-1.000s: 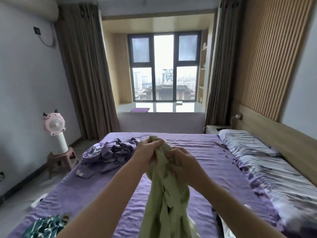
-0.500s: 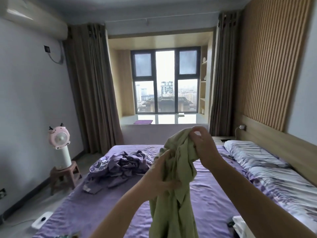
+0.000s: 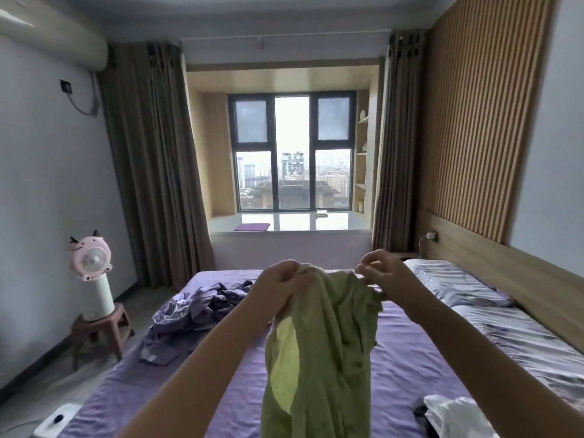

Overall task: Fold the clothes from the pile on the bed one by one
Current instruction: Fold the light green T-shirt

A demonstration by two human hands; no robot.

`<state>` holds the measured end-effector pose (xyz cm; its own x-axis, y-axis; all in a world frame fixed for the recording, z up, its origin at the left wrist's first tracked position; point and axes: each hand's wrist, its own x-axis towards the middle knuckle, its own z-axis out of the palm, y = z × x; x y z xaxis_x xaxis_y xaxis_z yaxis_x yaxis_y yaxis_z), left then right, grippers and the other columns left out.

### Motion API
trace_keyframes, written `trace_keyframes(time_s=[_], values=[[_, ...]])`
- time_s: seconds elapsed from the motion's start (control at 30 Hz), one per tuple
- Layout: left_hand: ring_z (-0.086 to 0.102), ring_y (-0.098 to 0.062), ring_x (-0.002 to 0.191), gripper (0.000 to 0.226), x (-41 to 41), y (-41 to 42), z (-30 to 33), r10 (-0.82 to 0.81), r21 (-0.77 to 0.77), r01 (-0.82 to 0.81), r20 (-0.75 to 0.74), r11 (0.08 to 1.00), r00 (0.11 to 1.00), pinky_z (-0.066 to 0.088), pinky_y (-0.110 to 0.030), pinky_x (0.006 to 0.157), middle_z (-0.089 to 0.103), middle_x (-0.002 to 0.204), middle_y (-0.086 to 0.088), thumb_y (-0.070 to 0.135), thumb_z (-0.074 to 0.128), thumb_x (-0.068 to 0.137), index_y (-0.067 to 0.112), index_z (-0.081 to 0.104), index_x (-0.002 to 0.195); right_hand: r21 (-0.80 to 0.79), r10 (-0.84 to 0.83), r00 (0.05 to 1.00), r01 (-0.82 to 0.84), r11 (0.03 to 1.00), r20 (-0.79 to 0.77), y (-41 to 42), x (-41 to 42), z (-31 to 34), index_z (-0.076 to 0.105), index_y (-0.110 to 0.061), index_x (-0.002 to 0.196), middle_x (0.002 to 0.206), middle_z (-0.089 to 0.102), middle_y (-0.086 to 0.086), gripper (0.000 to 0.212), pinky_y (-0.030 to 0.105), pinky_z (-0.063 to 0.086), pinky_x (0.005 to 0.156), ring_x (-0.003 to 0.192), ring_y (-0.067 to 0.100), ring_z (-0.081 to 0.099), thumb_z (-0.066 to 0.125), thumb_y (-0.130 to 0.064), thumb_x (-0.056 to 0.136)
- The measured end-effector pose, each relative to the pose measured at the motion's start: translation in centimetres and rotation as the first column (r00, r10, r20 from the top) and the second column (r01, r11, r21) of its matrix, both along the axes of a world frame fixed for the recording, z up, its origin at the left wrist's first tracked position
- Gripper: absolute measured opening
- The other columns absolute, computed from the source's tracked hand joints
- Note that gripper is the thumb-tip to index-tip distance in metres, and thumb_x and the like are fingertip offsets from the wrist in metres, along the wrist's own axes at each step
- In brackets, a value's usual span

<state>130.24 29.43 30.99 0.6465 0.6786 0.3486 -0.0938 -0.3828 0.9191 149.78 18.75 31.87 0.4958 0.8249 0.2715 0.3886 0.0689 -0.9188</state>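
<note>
A light green garment (image 3: 319,352) hangs in the air above the purple bed (image 3: 407,368), held up at its top edge. My left hand (image 3: 279,284) grips one bunched part of that edge. My right hand (image 3: 384,275) pinches another part a little to the right, fingers curled. The cloth droops between the two hands and falls out of view at the bottom. A crumpled purple pile of clothes (image 3: 202,306) lies on the bed's far left side.
Two patterned pillows (image 3: 455,286) lie along the wooden headboard on the right. A white cloth (image 3: 455,414) sits at the bed's lower right. Left of the bed, a pink fan (image 3: 93,273) stands on a small stool (image 3: 101,331). A white device (image 3: 58,418) lies on the floor.
My hands have moved apart, the right one shifting right along the garment's top edge, so the green cloth spreads wider. The view has tilted upward.
</note>
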Motion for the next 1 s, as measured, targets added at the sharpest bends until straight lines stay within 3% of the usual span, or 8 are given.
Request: trace_keyframes(time_s=[0.17,0.37,0.5,0.6,0.7,0.8,0.9,1.0], values=[[0.059,-0.016,0.078,0.015,1.3,-1.1,2.3,-0.073,-0.089,0.072,-0.009,0.993,0.997,0.050,-0.033,0.078,0.066,0.083,-0.008,0.022,0.068,0.087,0.008,0.072,0.088,0.055,0.300,0.948,-0.307,0.950,0.110,-0.9,-3.4,-0.5,0.062,-0.016,0.110,0.106,0.068,-0.001,0.031,0.024,0.051,0.086,0.099,0.007,0.063,0.070,-0.011,0.081],[0.059,-0.022,0.073,0.027,0.9,-1.5,2.6,-0.101,-0.175,0.093,-0.042,0.980,0.994,0.050,-0.036,0.073,0.064,0.078,-0.014,0.031,0.068,0.086,0.005,0.071,0.080,0.097,0.169,0.969,-0.189,0.977,0.180,-1.1,-5.0,-1.3,0.061,-0.043,0.105,0.079,0.062,0.009,0.035,0.029,0.049,0.071,0.075,0.011,0.058,0.070,-0.017,0.083],[0.057,-0.016,0.072,0.022,-0.6,-1.1,1.3,-0.086,-0.238,0.075,-0.035,0.968,0.996,0.048,-0.030,0.069,0.061,0.072,-0.002,0.039,0.078,0.071,0.020,0.066,0.071,0.099,0.147,0.957,-0.176,0.979,0.249,-1.2,-5.7,-1.9,0.067,-0.034,0.092,0.079,0.065,0.002,0.016,0.014,0.042,0.067,0.072,0.005,0.054,0.071,-0.021,0.082],[0.051,-0.011,0.064,0.024,-2.1,-1.2,-0.1,-0.199,-0.310,0.209,0.063,0.928,0.978,0.043,-0.022,0.061,0.056,0.068,0.002,0.038,0.074,0.076,0.019,0.060,0.074,0.130,0.146,0.968,-0.174,0.976,0.203,-1.1,-6.3,-2.0,0.067,-0.022,0.083,0.075,0.064,-0.006,0.007,0.013,0.043,0.066,0.070,0.003,0.054,0.070,-0.016,0.082],[0.058,-0.010,0.075,0.035,-3.2,-1.4,-2.3,-0.286,-0.170,0.280,-0.010,0.945,0.958,0.047,-0.022,0.065,0.062,0.083,0.004,0.037,0.079,0.070,0.017,0.059,0.091,0.156,0.145,0.982,-0.163,0.974,0.124,-1.0,-6.6,-2.3,0.066,-0.020,0.083,0.075,0.063,-0.007,0.007,0.018,0.044,0.068,0.070,0.004,0.054,0.070,-0.013,0.083],[0.062,-0.013,0.086,0.045,-3.3,-1.4,-4.4,-0.166,-0.074,0.161,-0.061,0.984,0.984,0.051,-0.027,0.071,0.066,0.095,0.000,0.018,0.082,0.065,0.012,0.061,0.104,0.143,0.118,0.985,-0.135,0.980,0.124,-1.0,-6.8,-2.6,0.065,-0.019,0.082,0.075,0.060,-0.004,0.005,0.021,0.043,0.067,0.071,0.007,0.052,0.069,-0.018,0.084],[0.057,-0.008,0.072,0.017,-3.0,-1.6,-5.0,-0.045,0.025,0.045,0.002,0.999,0.999,0.047,-0.019,0.063,0.064,0.077,0.005,-0.004,0.072,0.078,0.007,0.066,0.088,0.151,0.092,0.989,-0.109,0.982,0.116,-1.3,-6.6,-2.6,0.064,-0.020,0.079,0.071,0.057,-0.008,0.008,0.019,0.041,0.064,0.068,0.005,0.050,0.070,-0.021,0.084],[0.046,0.001,0.053,0.019,-2.7,-1.8,-4.6,0.003,0.088,-0.004,0.013,0.996,1.000,0.037,-0.013,0.056,0.054,0.054,0.014,-0.001,0.066,0.084,0.012,0.065,0.071,0.124,0.043,0.989,-0.061,0.990,0.140,-2.0,-5.9,-2.7,0.064,-0.025,0.082,0.069,0.055,-0.010,0.007,0.015,0.040,0.061,0.064,0.002,0.049,0.071,-0.026,0.082]])
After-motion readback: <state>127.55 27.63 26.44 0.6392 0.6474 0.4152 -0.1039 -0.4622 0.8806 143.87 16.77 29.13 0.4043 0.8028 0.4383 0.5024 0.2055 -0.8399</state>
